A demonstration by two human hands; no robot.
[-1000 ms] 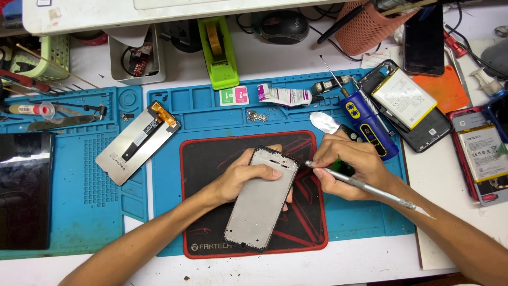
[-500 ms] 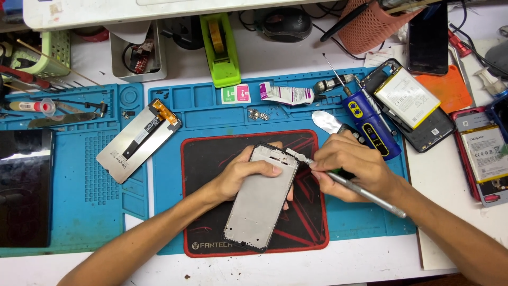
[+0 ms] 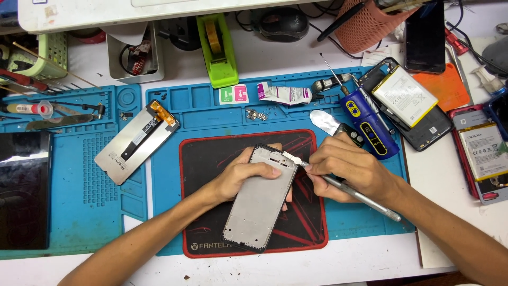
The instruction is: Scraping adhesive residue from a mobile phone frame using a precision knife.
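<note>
Tool tip (image 3: 294, 158) now on frame's (image 3: 262, 204) top corner, right hand (image 3: 346, 169) shifted left, left hand (image 3: 241, 175) unmoved

The right hand (image 3: 346, 169) had shifted its metal tool (image 3: 349, 190) over the second. At first the tool lay flatter, its flat tip resting out on the black mat (image 3: 211, 159), just right of the phone frame (image 3: 262, 198) and below its upper corner. Half a second later the tip had climbed to that upper right corner. By the end it sat right on the corner edge, touching the frame, with the handle trailing down to the right at a steeper slant. The hand itself had drawn in closer to the frame. The left hand (image 3: 248, 175) had curled its fingers a little further over the frame's top.
</note>
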